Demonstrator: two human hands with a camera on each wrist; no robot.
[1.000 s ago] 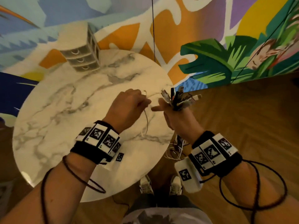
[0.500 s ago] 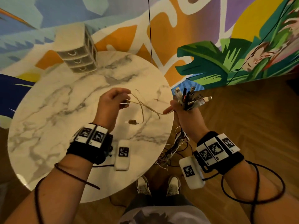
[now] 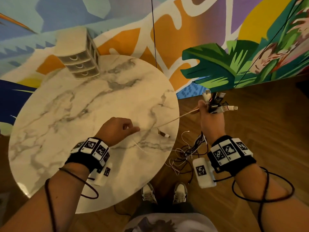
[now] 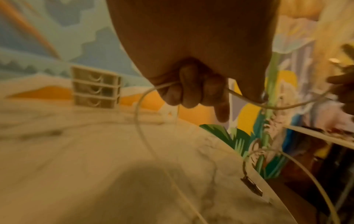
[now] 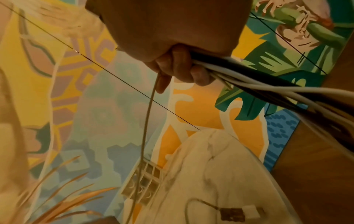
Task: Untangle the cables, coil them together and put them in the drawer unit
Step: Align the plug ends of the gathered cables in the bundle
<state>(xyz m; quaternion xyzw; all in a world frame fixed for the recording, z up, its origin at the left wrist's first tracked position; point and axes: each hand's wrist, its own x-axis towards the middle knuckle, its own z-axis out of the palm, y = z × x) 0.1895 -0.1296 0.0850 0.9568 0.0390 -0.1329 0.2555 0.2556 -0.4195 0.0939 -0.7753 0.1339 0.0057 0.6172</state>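
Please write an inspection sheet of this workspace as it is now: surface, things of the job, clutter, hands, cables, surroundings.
Surface: round marble table, bare in most of what shows.
Job's things: drawer unit at the table's far edge, three drawers closed.
Clutter: nothing seen.
Grippers: left hand pinches the white cable; right hand, off the table's edge, grips a bundle of cable ends.
Cables: white cable runs taut between the hands; its plug lies near the table edge; tangled cables hang down toward the floor.
Surroundings: painted mural wall, wooden floor, the person's shoes.
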